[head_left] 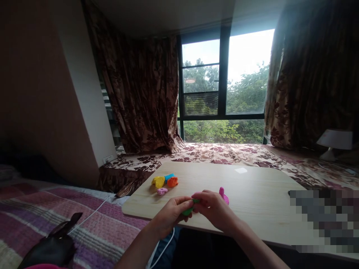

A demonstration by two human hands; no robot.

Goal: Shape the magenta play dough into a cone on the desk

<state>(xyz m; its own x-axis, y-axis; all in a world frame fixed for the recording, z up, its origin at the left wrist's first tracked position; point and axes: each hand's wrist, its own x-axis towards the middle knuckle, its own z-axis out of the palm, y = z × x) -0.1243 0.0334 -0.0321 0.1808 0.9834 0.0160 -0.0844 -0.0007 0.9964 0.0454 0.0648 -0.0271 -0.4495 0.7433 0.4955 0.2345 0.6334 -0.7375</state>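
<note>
Both hands meet over the front edge of the light wooden table [252,209]. Green modelling clay [188,212] is pinched between them, partly hidden by the fingers. My left hand [172,213] grips it from the left, thumb on top. From the right, my right hand [211,209] closes its fingertips on the upper bit of the same clay. Just beyond the right hand lies a magenta clay piece [221,192] with an upright stub, partly covered by that hand. To the far left sit lumps of yellow clay [158,182], blue clay [169,176], orange clay [172,182] and pink clay [162,191].
A small white piece [240,170] lies near the table's back edge. At the right edge is a pixelated area. A bed with a striped cover [103,224] and a black bag [53,246] are on the left. A white cable [165,248] hangs below the table.
</note>
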